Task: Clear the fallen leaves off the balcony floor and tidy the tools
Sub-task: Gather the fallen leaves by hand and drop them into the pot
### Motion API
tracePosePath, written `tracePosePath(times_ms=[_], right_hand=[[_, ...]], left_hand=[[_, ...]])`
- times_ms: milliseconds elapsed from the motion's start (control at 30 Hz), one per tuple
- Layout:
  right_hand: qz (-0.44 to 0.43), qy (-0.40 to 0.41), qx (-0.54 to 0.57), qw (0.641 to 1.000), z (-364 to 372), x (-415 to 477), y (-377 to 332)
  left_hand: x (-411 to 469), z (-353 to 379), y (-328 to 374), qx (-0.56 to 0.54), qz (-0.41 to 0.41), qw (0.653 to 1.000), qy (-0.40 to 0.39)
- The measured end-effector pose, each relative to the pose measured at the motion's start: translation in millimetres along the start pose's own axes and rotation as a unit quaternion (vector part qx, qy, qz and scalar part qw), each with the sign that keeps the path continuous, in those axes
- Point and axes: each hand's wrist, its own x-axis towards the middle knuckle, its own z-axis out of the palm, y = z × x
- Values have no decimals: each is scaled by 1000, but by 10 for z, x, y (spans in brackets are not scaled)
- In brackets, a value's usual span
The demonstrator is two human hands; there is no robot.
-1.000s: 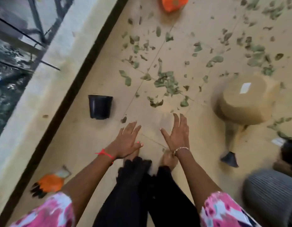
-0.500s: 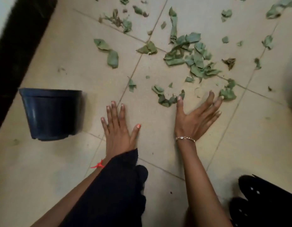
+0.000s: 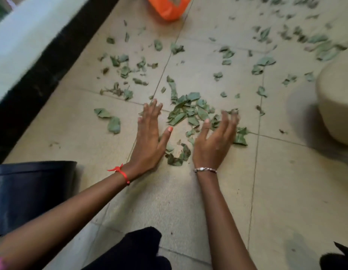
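Green fallen leaves lie scattered over the beige tiled floor, with a denser pile of leaves in the middle. My left hand lies flat on the tile at the pile's left side, fingers straight and thumb spread. My right hand hovers at the pile's right side with its fingers loosely bent over the leaves, holding nothing that I can see. A few leaves lie between my two wrists. More leaves spread toward the far right.
A black plastic pot stands at the left near my left forearm. An orange container sits at the top. A large beige pot stands at the right. A black skirting and pale wall run along the left.
Both hands have moved forward to the central leaf pile, one on each side. My right hand's fingers have gone from straight to loosely bent. The view has pulled back and shifted.
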Motion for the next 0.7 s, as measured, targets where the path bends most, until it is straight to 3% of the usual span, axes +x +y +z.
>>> tracePosePath(times_ms=[100,233,367,467,567,633,700], right_hand=[[49,-24,-103,993,-228,306,260],[102,-105,-87,985,-210,548,401],[35,-203,-100,973,8,348,170],[-31,-283,12,958,87,100,-8],[-3,-230,138,963,122,110,-21],[2,-197,92,976,178,225,40],[-10,-205,14,979,261,331,74]], left_hand=[[28,-85,-6,54,-71,996,29],[47,-110,-111,142,-150,978,42],[88,-85,-221,134,-209,968,22],[39,-53,-231,104,-141,984,-10],[30,-91,-202,23,-41,999,12],[92,-119,-240,49,-25,996,63],[186,-150,-321,111,-85,984,114]])
